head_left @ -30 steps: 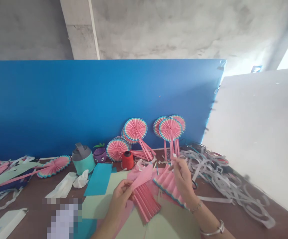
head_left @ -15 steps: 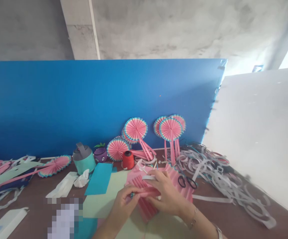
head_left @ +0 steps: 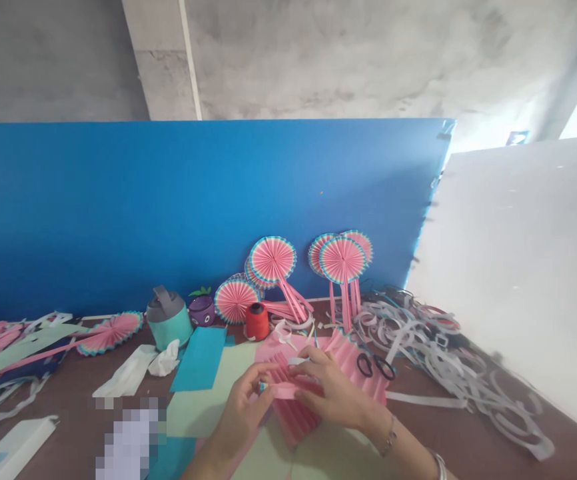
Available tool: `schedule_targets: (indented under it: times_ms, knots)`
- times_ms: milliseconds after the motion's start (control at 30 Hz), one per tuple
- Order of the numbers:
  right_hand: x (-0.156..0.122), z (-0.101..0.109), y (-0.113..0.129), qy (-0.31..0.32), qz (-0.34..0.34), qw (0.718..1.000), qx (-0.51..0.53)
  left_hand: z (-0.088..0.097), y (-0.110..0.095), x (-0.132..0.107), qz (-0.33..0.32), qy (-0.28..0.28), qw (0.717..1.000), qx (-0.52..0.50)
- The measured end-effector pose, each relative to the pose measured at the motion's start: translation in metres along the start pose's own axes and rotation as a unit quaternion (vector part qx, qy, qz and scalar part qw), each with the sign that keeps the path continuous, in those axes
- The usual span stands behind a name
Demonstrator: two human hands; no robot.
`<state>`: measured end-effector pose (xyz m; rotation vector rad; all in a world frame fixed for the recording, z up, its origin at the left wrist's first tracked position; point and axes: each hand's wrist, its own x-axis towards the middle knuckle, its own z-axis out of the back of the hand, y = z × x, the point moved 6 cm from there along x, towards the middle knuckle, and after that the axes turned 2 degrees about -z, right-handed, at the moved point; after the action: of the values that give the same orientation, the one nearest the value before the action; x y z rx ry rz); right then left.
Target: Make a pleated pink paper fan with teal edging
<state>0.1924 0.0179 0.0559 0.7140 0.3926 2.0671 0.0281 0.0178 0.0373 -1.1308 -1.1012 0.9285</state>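
Observation:
My left hand (head_left: 248, 400) pinches the left end of a folded pink paper strip (head_left: 284, 391), whose end shows a bit of blue. Thumb and fingers of my right hand (head_left: 331, 390) close on the strip's other end. Part of a white strip (head_left: 297, 361) shows by the right fingers; whether they grip it I cannot tell. Beneath both hands lies pleated pink paper (head_left: 296, 427). Scissors with black handles (head_left: 374, 366) rest on more pleated pink paper (head_left: 348, 353) beside my right hand.
Finished pink pleated fans (head_left: 342, 260) lean on the blue partition (head_left: 168, 200). A red thread spool (head_left: 256, 322), a purple pot (head_left: 202, 311) and a teal lidded container (head_left: 168, 320) stand behind. Tangled white strips (head_left: 433, 353) cover the right side. Blue paper (head_left: 198, 359) lies left.
The pink strip has turned so its flat side faces me more. My left fingers have lifted and spread slightly, and my right fingers have shifted along it.

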Motion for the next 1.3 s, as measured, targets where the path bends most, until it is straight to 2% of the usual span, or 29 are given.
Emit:
schedule_targets:
  times_ms: [167, 333, 467, 567, 700, 767, 833, 1000, 1300]
  knots:
    - [0.001, 0.001, 0.003, -0.031, 0.005, 0.999, 0.011, -0.006, 0.014, 0.003, 0.041, 0.0, 0.99, -0.136]
    - [0.003, 0.003, 0.006, -0.072, 0.022, 0.997, 0.025, -0.012, 0.032, 0.009, 0.041, -0.013, 0.969, -0.245]
    - [0.002, 0.001, 0.008, -0.096, 0.022, 0.995, -0.01, -0.01, 0.04, 0.01, 0.069, -0.05, 0.968, -0.235]
    - [0.0, 0.0, 0.01, -0.113, 0.029, 0.992, -0.038, -0.007, 0.037, 0.008, 0.067, -0.061, 0.973, -0.212]
    - [-0.005, 0.009, 0.018, -0.206, 0.065, 0.974, -0.067, -0.006, 0.029, 0.006, 0.058, -0.071, 0.973, -0.212]
    - [-0.009, 0.013, 0.026, -0.253, 0.09, 0.959, -0.088, -0.01, 0.025, 0.004, 0.075, -0.059, 0.975, -0.203]
    - [-0.012, 0.014, 0.033, -0.275, 0.105, 0.95, -0.106, -0.015, 0.019, 0.001, 0.086, -0.042, 0.978, -0.185]
    - [-0.017, 0.009, 0.046, -0.248, 0.136, 0.949, -0.137, -0.022, 0.006, -0.004, 0.068, -0.014, 0.987, -0.145]
    - [-0.019, 0.009, 0.05, -0.225, 0.141, 0.953, -0.148, -0.024, 0.008, -0.003, 0.037, 0.01, 0.992, -0.118]
